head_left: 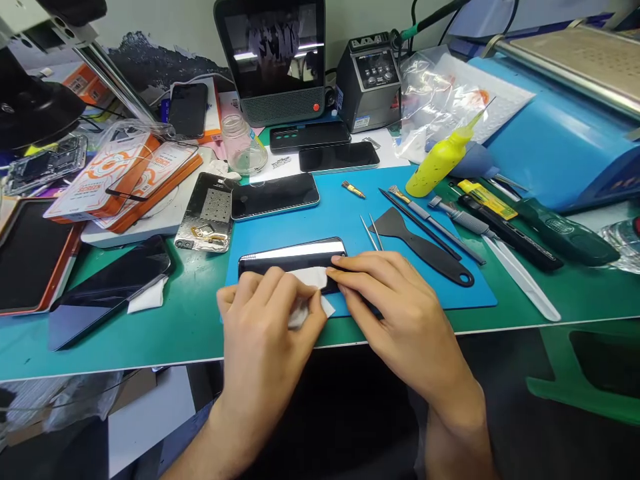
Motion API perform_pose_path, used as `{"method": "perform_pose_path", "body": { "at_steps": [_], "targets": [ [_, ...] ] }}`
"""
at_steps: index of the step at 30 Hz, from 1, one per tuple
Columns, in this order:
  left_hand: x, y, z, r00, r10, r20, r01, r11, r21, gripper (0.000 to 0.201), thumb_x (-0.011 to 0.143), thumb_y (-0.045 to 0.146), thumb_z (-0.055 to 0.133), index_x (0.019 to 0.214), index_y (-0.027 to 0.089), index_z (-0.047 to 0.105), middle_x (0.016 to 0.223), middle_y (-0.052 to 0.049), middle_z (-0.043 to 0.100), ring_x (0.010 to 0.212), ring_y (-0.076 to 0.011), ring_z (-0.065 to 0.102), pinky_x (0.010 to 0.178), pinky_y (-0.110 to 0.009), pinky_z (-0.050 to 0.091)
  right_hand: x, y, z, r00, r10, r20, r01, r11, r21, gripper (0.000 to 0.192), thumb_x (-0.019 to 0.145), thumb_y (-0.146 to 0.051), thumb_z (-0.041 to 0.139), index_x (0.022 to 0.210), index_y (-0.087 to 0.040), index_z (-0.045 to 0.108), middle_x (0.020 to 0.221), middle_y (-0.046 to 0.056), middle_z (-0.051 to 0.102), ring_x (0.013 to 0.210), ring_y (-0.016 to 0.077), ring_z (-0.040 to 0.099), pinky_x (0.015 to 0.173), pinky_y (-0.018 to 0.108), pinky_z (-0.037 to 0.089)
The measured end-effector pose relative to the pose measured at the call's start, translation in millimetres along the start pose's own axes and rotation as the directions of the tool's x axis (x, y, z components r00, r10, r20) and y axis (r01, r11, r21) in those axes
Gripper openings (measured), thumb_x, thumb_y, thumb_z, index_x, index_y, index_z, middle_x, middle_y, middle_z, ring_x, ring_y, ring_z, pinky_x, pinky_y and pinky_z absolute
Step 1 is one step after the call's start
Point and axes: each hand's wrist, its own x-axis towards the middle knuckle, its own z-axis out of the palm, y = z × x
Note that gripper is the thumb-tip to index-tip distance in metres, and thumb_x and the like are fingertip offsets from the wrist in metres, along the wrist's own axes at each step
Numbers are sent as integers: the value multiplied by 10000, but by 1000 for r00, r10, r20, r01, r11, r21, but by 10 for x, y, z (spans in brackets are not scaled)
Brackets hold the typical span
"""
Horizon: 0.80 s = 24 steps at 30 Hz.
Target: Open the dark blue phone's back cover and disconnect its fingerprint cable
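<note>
Phone: a dark, glossy phone (pixel 293 257) lies flat and lengthwise on the blue mat (pixel 345 213), screen side up, with a bright strip of light reflected along its far edge.
Cloth: a small white cloth (pixel 306 293) sits on the phone's near edge, partly crumpled, with a corner hanging over onto the mat.
Left hand: the left hand (pixel 267 320) is curled over the cloth, fingertips pinching and pressing it against the glass.
Right hand: the right hand (pixel 395 313) lies flat and unclenched, fingers pressing down on the phone's right end at about 3 o'clock from the cloth; it grips nothing.
Phone to hands: the phone is right under both hands, showing at 12 o'clock from the knuckles.
Writing: the orange and white packets (pixel 107 177) at 10 o'clock carry print too small to read; the grey box with buttons (pixel 367 80) at 1 o'clock has a top label that is blurred.
Tools: tweezers (pixel 373 232) and a black scraper (pixel 425 247) lie on the mat at 2 o'clock from the right hand, close by; a yellow squeeze bottle (pixel 443 157) lies tipped further off.
Other phones: a second phone (pixel 274 195) rests at 12 o'clock on the mat, beside an opened back cover (pixel 207 213).
Counter: the green counter (pixel 150 333) carries the mat.
</note>
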Motion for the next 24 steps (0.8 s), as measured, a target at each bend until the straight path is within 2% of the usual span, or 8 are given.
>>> {"method": "perform_pose_path", "body": {
  "at_steps": [8,14,20,24],
  "targets": [
    [14,32,34,1000,-8,-11,8,1000,14,226,1120,142,720,941,256,643,836,34,651,853,-231,533,854,-446,287,0,-14,-10,1000,17,6,-17,1000,2,217,1163,-88,702,1326,-200,790,1344,45,842,1276,219,744,1100,426,619],
    [18,-3,-21,999,-35,-4,35,999,2,219,1102,138,747,936,250,659,836,35,655,864,-239,539,861,-457,287,4,-11,-8,1000,15,5,-15,1000,-3,219,1164,-85,696,1332,-176,803,1337,57,845,1284,217,746,1117,424,615],
    [61,64,55,1000,-22,19,23,999,-39,217,1100,146,746,934,256,658,865,42,686,879,-235,545,859,-462,306,15,-9,-4,1000,23,9,-23,1000,-1,198,1154,-90,717,1312,-169,809,1331,59,843,1273,219,745,1089,427,623],
    [27,-12,-30,999,-41,11,42,999,-24,233,1098,129,748,930,255,648,832,37,652,864,-238,535,864,-463,296,23,-8,-8,1000,13,7,-13,1000,-6,222,1148,-76,715,1329,-164,808,1341,65,847,1283,224,753,1100,432,626]
  ]
}}
